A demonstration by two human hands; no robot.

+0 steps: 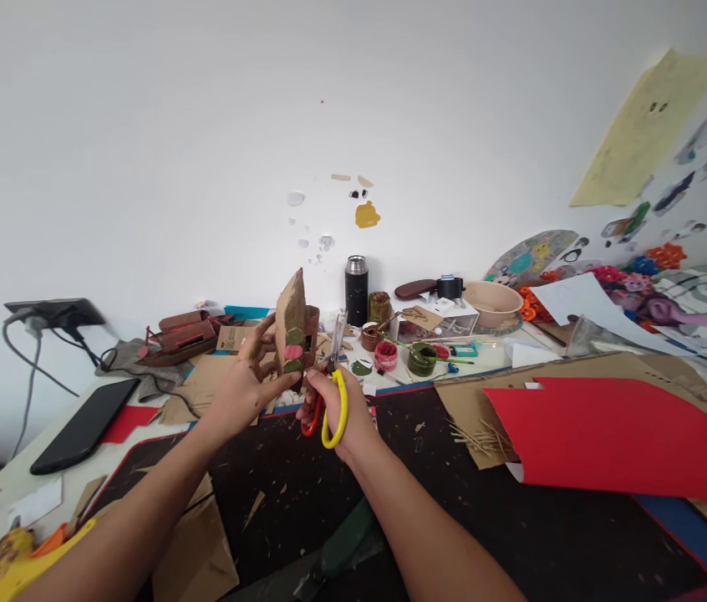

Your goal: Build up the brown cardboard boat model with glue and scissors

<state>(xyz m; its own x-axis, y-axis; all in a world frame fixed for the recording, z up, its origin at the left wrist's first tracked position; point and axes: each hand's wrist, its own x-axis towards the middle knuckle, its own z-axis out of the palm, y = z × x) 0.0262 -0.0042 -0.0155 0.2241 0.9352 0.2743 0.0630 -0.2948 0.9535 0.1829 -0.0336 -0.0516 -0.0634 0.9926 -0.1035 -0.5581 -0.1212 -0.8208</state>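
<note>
Cardboard model (pixel 292 316): pinching w/ L hand (pixel 237 389), ~11 o'clock from scissors (pixel 332 361) gripped in R hand (pixel 358 418). Prob. mid-trim; next, needs steady L hold.

The left hand (pixel 244 383) and right hand (pixel 358 420) are bare. The left forearm (pixel 153 499) and right forearm (pixel 422 518), each tapering toward the wrist, are uncovered throughout their visible length.
</note>
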